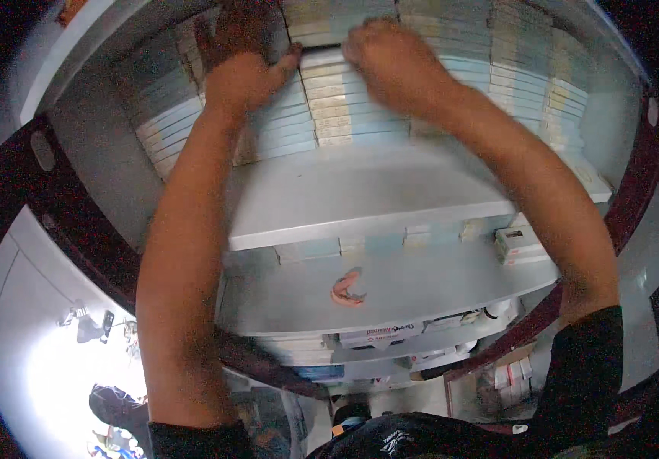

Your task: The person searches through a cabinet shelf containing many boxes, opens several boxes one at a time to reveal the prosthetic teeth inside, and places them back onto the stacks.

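Observation:
Both my arms reach up into a cabinet, to a shelf packed with stacks of thin pale blue and cream boxes. My left hand rests against the stacks at the upper left, fingers stretched upward and thumb held out to the right. Its fingertips are dark and hard to make out. At the upper middle, my right hand has its fingers curled in at the top corner of the middle stack. What it pinches is hidden by the fingers. A narrow dark gap runs between the two hands.
The white shelf board juts out below the stacks. On the lower shelf sit a pink dental-arch-shaped piece and a small white box. Further down are more cartons. A white door stands at left, near a bright light.

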The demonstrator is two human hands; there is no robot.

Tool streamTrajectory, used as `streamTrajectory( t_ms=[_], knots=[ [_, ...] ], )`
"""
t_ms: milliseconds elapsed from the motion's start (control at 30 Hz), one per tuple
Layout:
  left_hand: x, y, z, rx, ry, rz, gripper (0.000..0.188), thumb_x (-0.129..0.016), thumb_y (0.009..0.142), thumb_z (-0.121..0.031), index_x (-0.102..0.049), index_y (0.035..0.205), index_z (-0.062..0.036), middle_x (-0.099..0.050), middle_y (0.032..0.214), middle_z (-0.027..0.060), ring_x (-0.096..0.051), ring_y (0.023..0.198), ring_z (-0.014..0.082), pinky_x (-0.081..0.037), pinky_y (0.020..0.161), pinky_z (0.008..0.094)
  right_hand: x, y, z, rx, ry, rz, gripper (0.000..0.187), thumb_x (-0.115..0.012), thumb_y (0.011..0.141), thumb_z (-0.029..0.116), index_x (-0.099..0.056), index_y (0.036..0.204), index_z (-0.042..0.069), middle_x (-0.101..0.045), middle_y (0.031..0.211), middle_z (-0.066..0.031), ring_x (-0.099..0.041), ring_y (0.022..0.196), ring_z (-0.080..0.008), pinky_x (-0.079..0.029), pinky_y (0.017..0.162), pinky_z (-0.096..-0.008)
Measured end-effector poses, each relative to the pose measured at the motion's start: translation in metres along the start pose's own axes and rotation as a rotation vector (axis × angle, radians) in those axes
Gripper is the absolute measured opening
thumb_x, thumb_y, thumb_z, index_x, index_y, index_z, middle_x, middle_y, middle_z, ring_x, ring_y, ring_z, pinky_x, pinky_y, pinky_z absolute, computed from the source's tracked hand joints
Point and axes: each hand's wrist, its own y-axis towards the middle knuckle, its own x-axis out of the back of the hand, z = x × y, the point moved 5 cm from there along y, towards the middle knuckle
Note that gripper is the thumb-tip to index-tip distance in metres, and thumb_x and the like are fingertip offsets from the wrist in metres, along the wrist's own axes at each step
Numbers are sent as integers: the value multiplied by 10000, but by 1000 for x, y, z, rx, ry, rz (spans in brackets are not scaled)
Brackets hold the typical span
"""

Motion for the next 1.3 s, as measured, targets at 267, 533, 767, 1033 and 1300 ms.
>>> streamTrajectory(
  t_ms=[267, 533, 767, 1033, 1300],
  knots=[
    [-13, -5, 7, 1, -48, -102, 939, -692, 820, -545, -249, 1604, -279, -235, 1660, 110, -180, 1538, 318, -63, 1231, 583, 13, -23, 9, -35, 92, -192, 356, -687, 834, 99, -581, 1150, -25, -576, 1133, -189, -549, 1104, -348, -427, 991, -453],
    [-5, -4, 1, -46, 63, -207, 796, -707, 841, -479, -409, 1539, -238, -433, 1560, 113, -393, 1445, 312, -235, 1193, 564, 9, -12, 5, -49, 14, -138, 261, -661, 741, -5, -648, 1001, -21, -644, 1027, -206, -638, 1002, -357, -547, 885, -453],
    [0, 1, 1, 28, -19, 4, 915, -695, 823, -492, -304, 1590, -183, -203, 1662, 155, -151, 1542, 342, -71, 1211, 598, 24, -7, 12, -62, -35, -64, 308, -712, 698, -2, -648, 998, -29, -657, 1087, -211, -642, 1062, -356, -555, 892, -462],
    [1, -16, 9, -19, -67, 44, 943, -717, 812, -499, -300, 1591, -170, -181, 1664, 181, -134, 1545, 352, -47, 1220, 592, 158, -126, 44, -18, -17, -243, 317, -705, 729, -50, -656, 1035, 16, -660, 1092, -175, -629, 1077, -382, -515, 937, -450],
    [48, -19, -1, 191, -299, 46, 825, -700, 871, -519, -402, 1524, -112, -366, 1566, 222, -319, 1463, 395, -224, 1198, 536, 245, -303, 5, -220, 238, -433, 394, -761, 782, 261, -662, 989, -59, -679, 988, -211, -656, 900, -330, -531, 840, -446]
  ],
)
